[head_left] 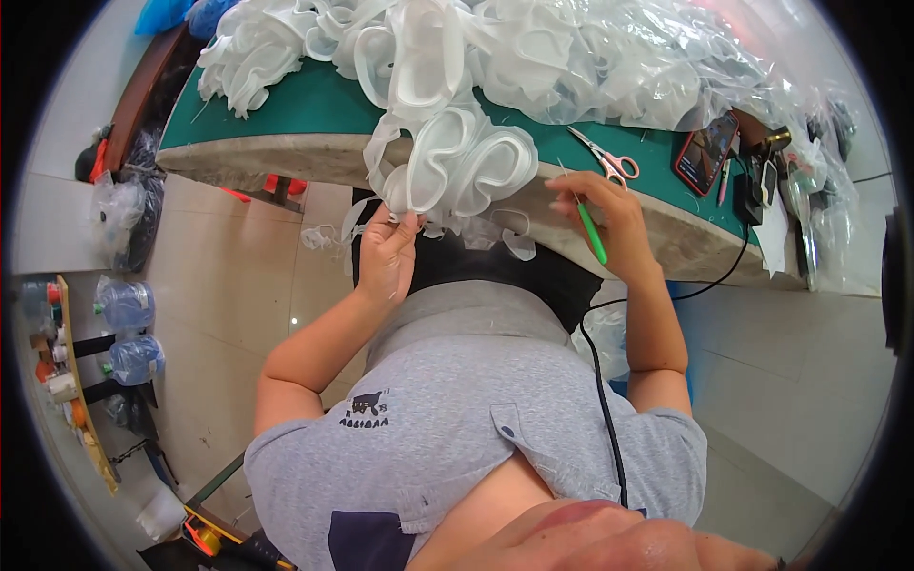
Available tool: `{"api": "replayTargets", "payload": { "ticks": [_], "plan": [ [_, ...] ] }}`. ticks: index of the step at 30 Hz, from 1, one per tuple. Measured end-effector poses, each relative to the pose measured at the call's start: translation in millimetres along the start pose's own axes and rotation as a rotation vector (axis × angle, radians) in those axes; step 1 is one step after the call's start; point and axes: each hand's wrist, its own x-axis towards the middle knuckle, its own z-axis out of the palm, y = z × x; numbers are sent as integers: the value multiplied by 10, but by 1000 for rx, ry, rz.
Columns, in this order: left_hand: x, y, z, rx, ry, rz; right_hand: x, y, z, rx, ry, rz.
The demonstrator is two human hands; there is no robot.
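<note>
White ruffled material (447, 171), curled into stiff wavy loops, hangs over the near edge of the green-topped table (305, 105). My left hand (388, 249) pinches its lower edge between thumb and fingers, just below the table's front. To the right, my right hand (614, 219) is closed around a tool with a bright green handle (591, 234) and a thin metal shaft pointing up and away from me. I cannot make out the shape of its tip. The tool is apart from the white material. Small translucent scraps (519, 246) lie by my lap below the material.
Scissors with pink handles (621, 169) lie on the table beyond my right hand. A red-edged phone (705, 152) is right of them, near a black adapter (752, 197) with a black cable (598, 362). Plastic-wrapped white material (609, 81) is heaped across the back. Large water bottles (133, 360) stand at left.
</note>
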Motion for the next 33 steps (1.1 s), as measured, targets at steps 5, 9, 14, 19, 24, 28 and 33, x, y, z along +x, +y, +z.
{"api": "replayTargets", "payload": {
  "ticks": [5,9,14,19,24,28,33],
  "plan": [
    [12,93,181,-31,-42,45,138,-48,310,287,-8,-124],
    [38,130,259,-50,-117,65,197,-48,694,740,32,40],
    [38,144,263,-38,-154,94,317,-80,764,636,-68,-31],
    [27,144,267,-25,-178,99,355,-134,732,527,-109,-114],
    [19,143,287,-18,-130,74,326,-141,726,308,-72,-258],
    [18,117,254,6,-90,41,372,-132,717,-207,-21,-655],
    [17,60,249,46,-115,110,447,-3,696,-204,149,-669]
  ]
}}
